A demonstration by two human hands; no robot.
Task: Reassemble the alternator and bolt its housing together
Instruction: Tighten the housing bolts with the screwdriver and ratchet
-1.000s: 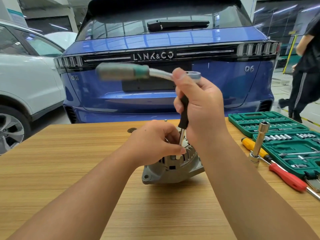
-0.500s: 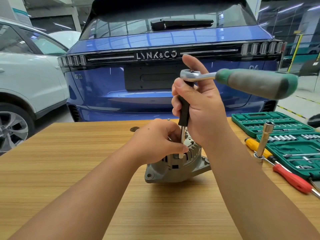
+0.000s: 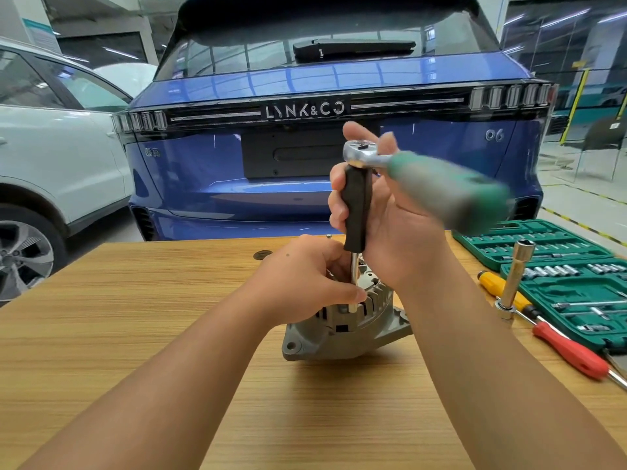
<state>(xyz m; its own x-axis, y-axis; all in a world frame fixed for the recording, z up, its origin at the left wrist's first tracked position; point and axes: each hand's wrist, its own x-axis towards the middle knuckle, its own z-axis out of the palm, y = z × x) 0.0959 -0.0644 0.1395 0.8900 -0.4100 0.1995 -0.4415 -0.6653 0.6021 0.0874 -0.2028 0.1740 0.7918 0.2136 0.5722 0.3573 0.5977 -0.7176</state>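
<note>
Grey alternator (image 3: 342, 330) housing is seen closed; bolting underway. Left hand (image 3: 305, 283) fingers steady the extension (image 3: 354, 283); right hand (image 3: 390, 212) fingers grip the ratchet (image 3: 366, 156). Remaining bolts cannot be counted.

At frame centre the grey alternator (image 3: 342, 329) sits on the wooden table (image 3: 135, 334), the left hand (image 3: 305, 283) gripping its top beside a vertical extension bar (image 3: 354, 212) that the right hand (image 3: 403, 232) holds under a blurred green-handled ratchet (image 3: 441, 184); green socket case (image 3: 570, 293) at right.
</note>
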